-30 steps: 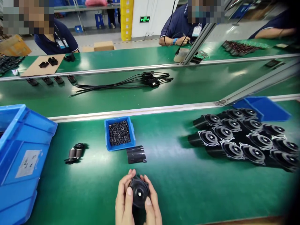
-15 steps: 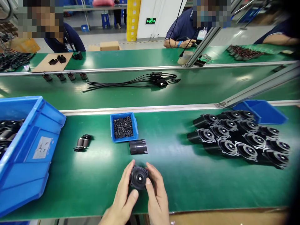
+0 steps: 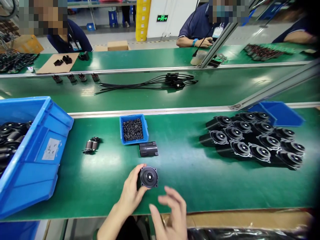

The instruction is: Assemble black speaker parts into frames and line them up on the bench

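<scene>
A round black part (image 3: 149, 177) with a small bright centre faces up above the green bench, near its front edge. My left hand (image 3: 131, 190) grips it from the left, thumb below and fingers behind. To its lower right is my right hand (image 3: 171, 213), slightly blurred, fingers apart and nothing in them. Just beyond the held part a black cylindrical shell (image 3: 148, 149) lies on its side, next to a small blue bin (image 3: 146, 136) of small black rings. Farther left lie motor-like pieces (image 3: 91, 145).
A large blue bin (image 3: 58, 133) of dark parts stands at the left. On the right are several black cylinders (image 3: 240, 148) with round tops, before a blue tray (image 3: 287, 115). A metal strut (image 3: 270, 88) slants above. Black cables (image 3: 150, 81) lie beyond; people sit opposite.
My right hand has let go of the round part and moved down and right, its fingers spread. My left hand still holds the part. The view has shifted slightly.
</scene>
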{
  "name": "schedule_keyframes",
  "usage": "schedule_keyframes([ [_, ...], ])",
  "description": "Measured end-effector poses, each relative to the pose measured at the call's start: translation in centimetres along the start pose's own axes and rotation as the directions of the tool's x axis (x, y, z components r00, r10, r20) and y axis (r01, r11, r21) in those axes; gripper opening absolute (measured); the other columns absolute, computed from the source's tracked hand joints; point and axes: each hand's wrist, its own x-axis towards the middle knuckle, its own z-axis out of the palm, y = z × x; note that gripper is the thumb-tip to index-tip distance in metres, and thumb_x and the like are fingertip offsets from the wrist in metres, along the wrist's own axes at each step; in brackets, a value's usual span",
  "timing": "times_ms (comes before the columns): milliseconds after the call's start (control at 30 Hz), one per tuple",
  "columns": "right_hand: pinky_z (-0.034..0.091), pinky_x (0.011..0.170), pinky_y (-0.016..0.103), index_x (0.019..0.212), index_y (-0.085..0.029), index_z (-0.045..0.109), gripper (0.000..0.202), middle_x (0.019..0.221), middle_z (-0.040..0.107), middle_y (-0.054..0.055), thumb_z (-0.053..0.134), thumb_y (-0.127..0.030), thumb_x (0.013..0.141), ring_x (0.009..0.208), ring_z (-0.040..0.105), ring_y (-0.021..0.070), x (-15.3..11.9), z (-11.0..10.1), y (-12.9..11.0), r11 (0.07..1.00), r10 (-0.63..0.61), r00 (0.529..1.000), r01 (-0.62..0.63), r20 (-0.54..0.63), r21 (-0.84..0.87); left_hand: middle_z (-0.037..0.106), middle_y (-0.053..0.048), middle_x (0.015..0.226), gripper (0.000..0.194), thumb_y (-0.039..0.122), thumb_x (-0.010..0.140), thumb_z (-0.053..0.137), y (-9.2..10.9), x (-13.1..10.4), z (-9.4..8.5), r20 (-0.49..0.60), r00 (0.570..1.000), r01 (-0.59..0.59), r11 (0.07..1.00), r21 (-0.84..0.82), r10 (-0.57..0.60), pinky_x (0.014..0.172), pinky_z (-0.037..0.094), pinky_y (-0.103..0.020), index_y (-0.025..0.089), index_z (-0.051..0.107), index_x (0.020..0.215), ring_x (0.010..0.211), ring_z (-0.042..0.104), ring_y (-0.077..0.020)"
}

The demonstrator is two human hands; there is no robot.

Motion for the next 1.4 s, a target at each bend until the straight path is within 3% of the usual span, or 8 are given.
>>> schedule_keyframes([
  [133, 0.046, 0.099, 0.053, 0.141, -0.022, 0.039, 0.073, 0.139, 0.048, 0.016, 0.07, -0.042, 0.079, 0.127, 0.047, 0.0337, 4.2, 2.4, -0.3, 0.987, -0.124, 0.985, 0.135, 0.116, -0.091, 0.056, -0.015, 0.138, 0.057, 0.024, 0.088, 0.061, 0.3, 0.1, 0.1, 0.005, 0.999, 0.046, 0.998, -0.045, -0.046, 0.106, 0.047, -0.043, 0.022, 0.04, 0.14, 0.126, 0.056, -0.0267],
  [333, 0.05, 0.096, 0.045, 0.135, -0.02, 0.045, 0.055, 0.127, 0.057, 0.014, 0.06, -0.042, 0.087, 0.116, 0.058, 0.028, 7.9, -1.1, 3.4, 0.969, -0.07, 0.996, 0.083, 0.062, -0.235, 0.055, -0.013, 0.14, 0.065, 0.024, 0.089, 0.059, 1.0, -0.9, -1.8, -0.049, 0.998, 0.029, 0.997, 0.071, -0.025, 0.101, 0.051, -0.041, 0.026, 0.03, 0.147, 0.123, 0.058, -0.0265],
  [467, 0.039, 0.102, 0.062, 0.137, -0.005, 0.046, 0.083, 0.132, 0.053, 0.028, 0.05, -0.068, 0.083, 0.125, 0.05, 0.0412, 12.4, -5.7, 6.2, 0.914, -0.214, 0.965, 0.143, -0.151, -0.38, 0.06, -0.013, 0.117, 0.044, 0.027, 0.088, 0.06, -0.2, -0.4, -6.7, -0.366, 0.921, 0.034, 0.906, 0.423, 0.136, 0.095, 0.052, -0.046, 0.023, 0.05, 0.13, 0.11, 0.061, -0.0286],
  [633, 0.037, 0.104, 0.062, 0.143, -0.009, 0.043, 0.083, 0.144, 0.043, 0.026, 0.051, -0.067, 0.083, 0.131, 0.043, 0.0435, 12.6, -3.7, 4.0, 0.907, -0.292, 0.938, 0.209, -0.189, -0.365, 0.041, -0.024, 0.139, 0.078, 0.044, 0.082, 0.065, -2.2, 3.3, -14.2, -0.521, 0.844, 0.318, 0.667, 0.674, 0.124, 0.101, 0.039, -0.062, 0.013, 0.031, 0.145, 0.128, 0.042, -0.0408],
  [767, 0.052, 0.087, 0.046, 0.13, -0.024, 0.054, 0.046, 0.131, 0.053, 0.014, 0.052, -0.048, 0.091, 0.114, 0.058, 0.0312, 9.9, 1.2, 1.5, 0.933, -0.258, 0.96, 0.277, 0.111, -0.228, 0.054, -0.021, 0.127, 0.063, 0.04, 0.089, 0.056, -4.1, 5.1, -16.6, -0.466, 0.884, 0.37, 0.664, 0.65, -0.036, 0.095, 0.046, -0.056, 0.011, 0.038, 0.141, 0.118, 0.052, -0.0376],
  [967, 0.053, 0.087, 0.046, 0.121, -0.021, 0.06, 0.034, 0.119, 0.058, 0.014, 0.055, -0.035, 0.09, 0.108, 0.059, 0.0291, 11.6, 5.5, -1.4, 0.938, -0.339, 0.94, 0.334, -0.046, -0.087, 0.062, -0.013, 0.125, 0.046, 0.029, 0.088, 0.057, -3.8, 4.1, -16.3, -0.455, 0.89, 0.291, 0.811, 0.507, -0.035, 0.1, 0.048, -0.048, 0.02, 0.048, 0.132, 0.115, 0.06, -0.0297],
  [1267, 0.056, 0.093, 0.033, 0.14, -0.029, 0.047, 0.044, 0.131, 0.057, 0.009, 0.044, -0.029, 0.095, 0.117, 0.061, 0.0226, 9.1, 11.5, -5.2, 0.963, -0.267, 0.787, 0.191, 0.556, 0.192, 0.067, -0.01, 0.121, 0.034, 0.024, 0.09, 0.059, 0.1, 1.7, -13.4, -0.105, 0.994, 0.055, 0.989, 0.134, -0.041, 0.095, 0.054, -0.034, 0.025, 0.06, 0.124, 0.111, 0.065, -0.0233],
  [1400, 0.055, 0.089, 0.028, 0.122, -0.031, 0.059, 0.03, 0.114, 0.061, 0.006, 0.046, -0.033, 0.095, 0.105, 0.065, 0.019, 7.8, 10.5, -3.3, 0.976, -0.084, 0.905, -0.01, 0.417, 0.218, 0.066, -0.009, 0.123, 0.039, 0.023, 0.093, 0.054, -2.0, 3.3, -16.1, -0.012, 1.0, -0.001, 0.949, 0.315, 0.006, 0.098, 0.052, -0.038, 0.028, 0.056, 0.131, 0.116, 0.062, -0.0239],
])
